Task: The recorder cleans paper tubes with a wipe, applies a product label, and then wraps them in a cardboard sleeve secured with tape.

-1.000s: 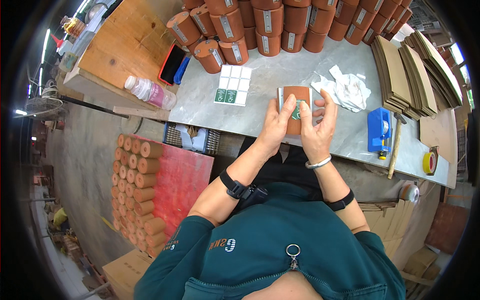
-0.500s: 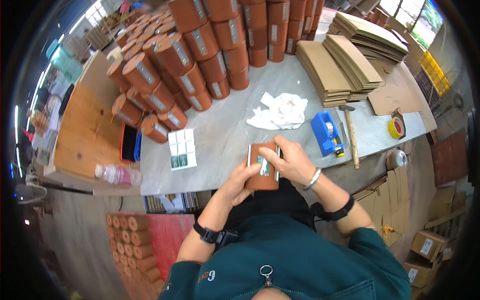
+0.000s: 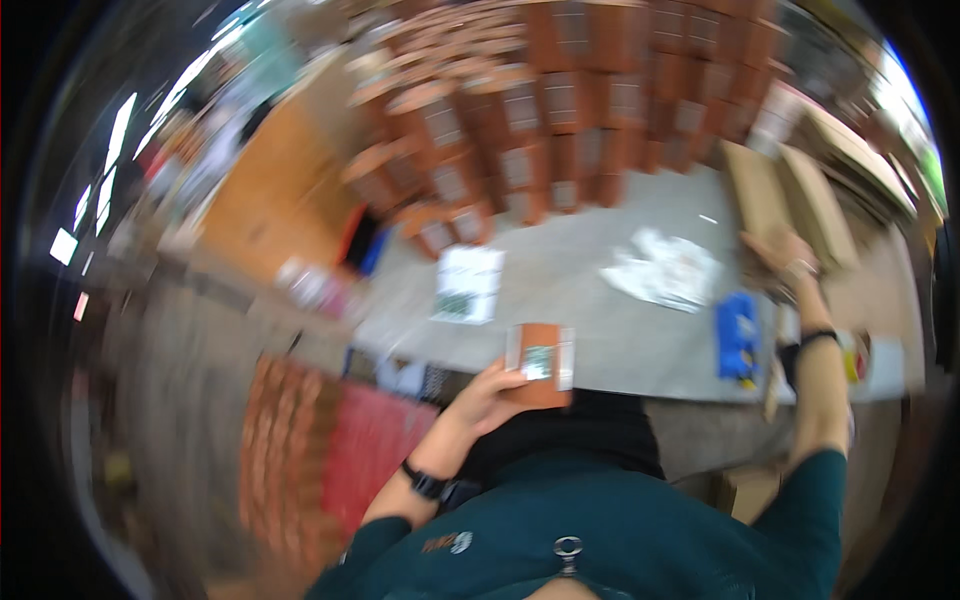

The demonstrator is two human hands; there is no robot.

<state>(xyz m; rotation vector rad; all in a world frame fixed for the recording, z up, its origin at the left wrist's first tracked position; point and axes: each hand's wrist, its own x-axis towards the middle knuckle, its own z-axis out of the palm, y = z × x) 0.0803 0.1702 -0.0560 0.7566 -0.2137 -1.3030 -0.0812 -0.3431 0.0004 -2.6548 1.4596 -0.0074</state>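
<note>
My left hand (image 3: pixel 484 402) grips a reddish-brown roll (image 3: pixel 542 396) at the table's near edge. A green-and-white label sits on the roll's face, and pale strips run along two of its sides. Far to the right, my right hand (image 3: pixel 782 252) is stretched out to the near end of a stack of flat brown cardboard pieces (image 3: pixel 757 190). Its fingers are smeared by motion, so I cannot tell whether they grip a piece. A sheet of labels (image 3: pixel 468 283) lies on the table, left of the held roll.
Stacked reddish-brown rolls (image 3: pixel 520 130) line the table's back. Crumpled white material (image 3: pixel 662 270) lies in the middle. A blue tape dispenser (image 3: pixel 737 335) stands right, near my right forearm. A plastic bottle (image 3: pixel 312 288) is at the left, and more rolls (image 3: pixel 285 450) stand below.
My right hand has left the roll and moved out to the cardboard stack at the right. The left hand still holds the roll. The whole view has shifted and blurred.
</note>
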